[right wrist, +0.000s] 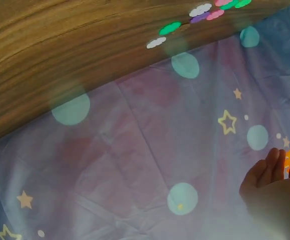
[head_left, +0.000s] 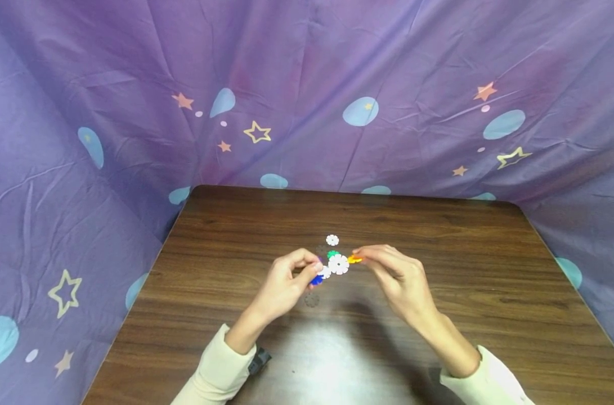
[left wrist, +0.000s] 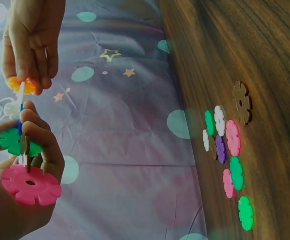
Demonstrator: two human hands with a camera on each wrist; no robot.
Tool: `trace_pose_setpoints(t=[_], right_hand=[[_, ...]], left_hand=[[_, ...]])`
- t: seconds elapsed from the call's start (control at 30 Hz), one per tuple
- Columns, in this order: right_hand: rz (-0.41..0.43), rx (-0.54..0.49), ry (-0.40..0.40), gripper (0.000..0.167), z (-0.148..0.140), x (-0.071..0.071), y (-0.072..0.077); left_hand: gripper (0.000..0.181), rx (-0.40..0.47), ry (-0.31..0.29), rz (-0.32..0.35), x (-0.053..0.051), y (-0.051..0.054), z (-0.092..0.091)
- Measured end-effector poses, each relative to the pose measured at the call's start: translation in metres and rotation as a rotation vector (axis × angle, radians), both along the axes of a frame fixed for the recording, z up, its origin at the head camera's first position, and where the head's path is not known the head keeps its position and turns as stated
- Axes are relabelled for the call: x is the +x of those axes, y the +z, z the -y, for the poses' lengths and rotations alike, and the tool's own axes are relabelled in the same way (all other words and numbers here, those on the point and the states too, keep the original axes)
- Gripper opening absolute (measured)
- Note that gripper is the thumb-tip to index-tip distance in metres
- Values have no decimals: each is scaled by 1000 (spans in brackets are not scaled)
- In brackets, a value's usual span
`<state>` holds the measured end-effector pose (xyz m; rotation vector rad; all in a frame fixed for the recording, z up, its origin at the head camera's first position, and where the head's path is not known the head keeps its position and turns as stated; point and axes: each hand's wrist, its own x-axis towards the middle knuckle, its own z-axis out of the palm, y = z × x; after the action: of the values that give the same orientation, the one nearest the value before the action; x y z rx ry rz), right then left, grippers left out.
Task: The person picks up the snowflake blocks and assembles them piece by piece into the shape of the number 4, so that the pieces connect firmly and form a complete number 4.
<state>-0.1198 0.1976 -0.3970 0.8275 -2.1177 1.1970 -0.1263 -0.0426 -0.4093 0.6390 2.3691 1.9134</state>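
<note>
We have both hands raised over the desk (head_left: 210, 259), working notched flower discs. The left hand (head_left: 281, 287) has its fingers curled round a joined cluster: we make out a pink disc (left wrist: 19, 187), a green disc (left wrist: 8, 142), a blue disc (head_left: 317, 279) and a large white disc (head_left: 339, 270) on the side facing the other hand. The right hand (head_left: 400, 281) pinches an orange disc (head_left: 355, 259) between thumb and fingers — its edge meets the white one (whether it's slotted in, we can't tell). Both the cluster and the orange piece are off the surface.

Below, we see loose discs lying flat: a purple disc (left wrist: 220, 149) among green, pink and white ones, plus a brown disc (left wrist: 238, 104) a bit apart. Patterned purple cloth (head_left: 307, 157) hangs behind; light sleeves (head_left: 213, 365) cover the forearms.
</note>
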Motion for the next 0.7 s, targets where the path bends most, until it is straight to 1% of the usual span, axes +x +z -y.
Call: trace_pose_setpoints(t=[0.17, 0.33, 0.47, 0.57, 0.7], right_hand=[[31, -25, 6, 33, 0, 0, -1], [21, -43, 8, 37, 1, 0, 0], [27, -60, 21, 39, 1, 1, 0], [42, -61, 32, 38, 2, 1, -1], [58, -49, 27, 34, 4, 1, -3]], left_hand=[[19, -8, -2, 6, -1, 0, 0], [16, -5, -7, 6, 0, 0, 1], [14, -7, 0, 4, -1, 0, 1], [14, -16, -1, 4, -1, -1, 1], [14, -13, -8, -5, -1, -1, 1]])
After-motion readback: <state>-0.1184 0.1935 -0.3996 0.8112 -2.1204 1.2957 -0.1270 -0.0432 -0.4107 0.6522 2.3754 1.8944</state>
